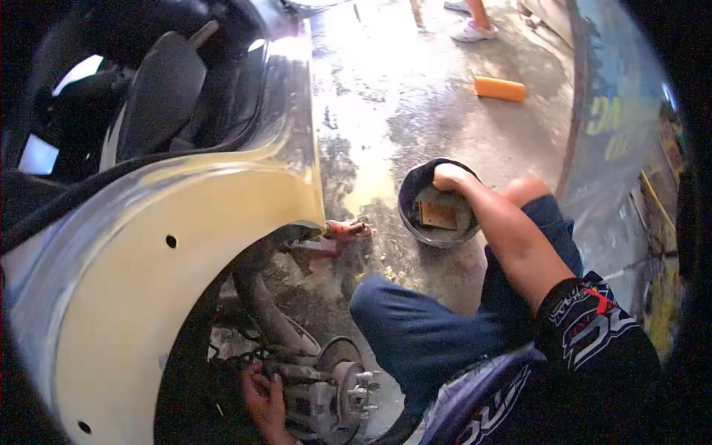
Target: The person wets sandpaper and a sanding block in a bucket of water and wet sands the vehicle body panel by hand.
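Note:
My right hand point(449, 178) reaches over a black bucket point(409, 215), its fingers curled down against the inside near the far rim. What they hold, if anything, is hidden. Inside the bucket lies a flat orange-brown rectangular piece point(437, 216). Low in the wheel arch, my left hand point(264, 397) rests beside the bare wheel hub point(348, 382) and its suspension parts, fingers loosely bent and apart with nothing visible in them. The car's fender panel point(141, 274) curves above it, coated in cream-yellow filler or primer.
An orange block point(499, 89) lies on the wet concrete floor point(371, 96). Farther off stands another person's foot in a white clog point(475, 31). A reddish tool-like object point(347, 229) sits by the fender's edge. A bluish lettered panel point(615, 111) stands at the right.

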`<state>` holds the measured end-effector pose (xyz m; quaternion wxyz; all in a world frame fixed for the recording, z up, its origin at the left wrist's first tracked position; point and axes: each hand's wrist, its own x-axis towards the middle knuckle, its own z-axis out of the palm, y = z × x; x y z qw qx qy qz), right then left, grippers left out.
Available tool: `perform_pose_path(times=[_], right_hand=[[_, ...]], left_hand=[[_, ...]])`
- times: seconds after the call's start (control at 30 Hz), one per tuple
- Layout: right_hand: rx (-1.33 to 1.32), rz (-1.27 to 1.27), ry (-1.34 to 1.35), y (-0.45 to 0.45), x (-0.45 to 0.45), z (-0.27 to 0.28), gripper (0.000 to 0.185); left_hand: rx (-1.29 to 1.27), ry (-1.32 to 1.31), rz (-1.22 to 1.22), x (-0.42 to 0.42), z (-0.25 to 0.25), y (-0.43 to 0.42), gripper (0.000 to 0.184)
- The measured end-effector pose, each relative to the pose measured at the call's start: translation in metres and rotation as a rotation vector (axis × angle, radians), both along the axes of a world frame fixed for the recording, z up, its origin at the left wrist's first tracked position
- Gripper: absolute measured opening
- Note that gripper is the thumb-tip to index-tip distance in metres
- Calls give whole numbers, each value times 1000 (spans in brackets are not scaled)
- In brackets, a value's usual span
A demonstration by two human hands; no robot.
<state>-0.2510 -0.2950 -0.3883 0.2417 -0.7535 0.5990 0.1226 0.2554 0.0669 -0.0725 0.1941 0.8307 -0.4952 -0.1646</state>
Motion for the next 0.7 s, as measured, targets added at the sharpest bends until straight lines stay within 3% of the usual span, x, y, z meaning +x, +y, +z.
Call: perform_pose_path(times=[0.07, 0.1, 0.17, 0.2, 0.27, 0.3, 0.37, 0.47, 0.57, 0.6, 0.63, 0.7], right_hand=[[-58, -114, -78, -1, 17, 14, 26], [-86, -147, -119, -4, 24, 12, 25], [-25, -442, -223, 17, 43, 57, 26], [17, -515, -237, 18, 48, 42, 30], [63, -511, -239, 26, 52, 11, 30], [67, -372, -260, 34, 50, -12, 29], [104, -498, -458, 65, 43, 24, 27], [336, -543, -551, 46, 14, -96, 29], [379, -520, -397, 47, 16, 0, 25], [360, -354, -457, 18, 4, -111, 24], [397, -702, -452, 21, 9, -91, 28], [176, -496, -241, 20, 6, -58, 35]], left_hand=[[106, -48, 89, -25, 24, -11, 41], [57, -12, 37, -8, 13, -7, 40], [-55, 64, -67, 37, -24, 3, 38], [-40, 7, -72, 26, -16, -2, 40], [-3, -112, -64, -3, 4, -1, 45], [15, -79, -74, 7, -1, 1, 46], [54, -9, -101, 30, -16, 5, 49], [-75, 54, -100, 7, -7, 4, 46], [16, -27, -60, -5, 10, -4, 43], [40, -72, -53, -9, 15, -2, 42], [61, -118, -50, -13, 18, -1, 41], [79, -154, -46, -9, 12, -6, 40]])
